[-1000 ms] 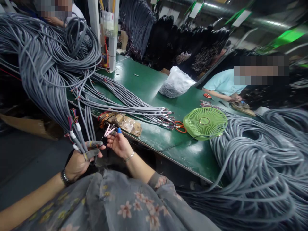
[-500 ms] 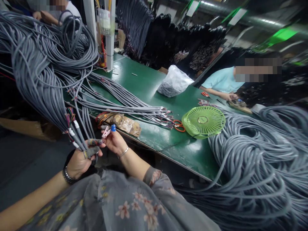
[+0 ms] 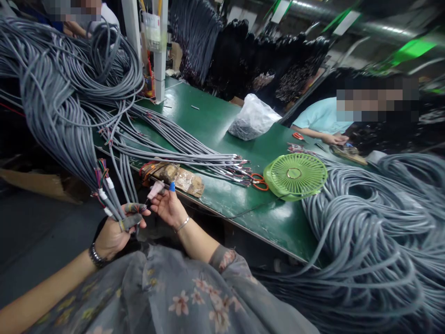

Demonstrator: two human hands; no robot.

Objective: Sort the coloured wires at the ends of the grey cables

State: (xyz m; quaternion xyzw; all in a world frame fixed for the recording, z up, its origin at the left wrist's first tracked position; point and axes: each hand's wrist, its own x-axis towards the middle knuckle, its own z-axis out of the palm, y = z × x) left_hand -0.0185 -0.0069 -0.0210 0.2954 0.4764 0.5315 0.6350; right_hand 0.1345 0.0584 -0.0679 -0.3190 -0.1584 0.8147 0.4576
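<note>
My left hand [image 3: 116, 232] is closed around several grey cables [image 3: 111, 197]. Their stripped ends point up and show coloured wires and white bands. Grey wraps cover two of its fingers. My right hand [image 3: 170, 208] is just to the right, palm partly up, fingers slightly curled and the blue-capped thumb standing away from them. A small pink clip-like piece [image 3: 157, 188], blurred, is at its fingertips, its dark end near my left fingertips. Whether the right fingers touch the piece is unclear. Behind the hands, a worn, taped block [image 3: 187, 181] lies at the table edge.
Grey cable heaps [image 3: 375, 218] fill the right and cable bundles [image 3: 59, 88] the left. On the green table [image 3: 215, 125] are a green fan [image 3: 295, 174], orange-handled scissors [image 3: 260, 182] and a plastic bag [image 3: 253, 118]. A co-worker [image 3: 316, 118] sits across; another person is at upper left.
My right hand has shifted slightly right, and its thumb has moved away from the pink piece, which has turned. My left hand keeps its hold on the cables, moving a little left.
</note>
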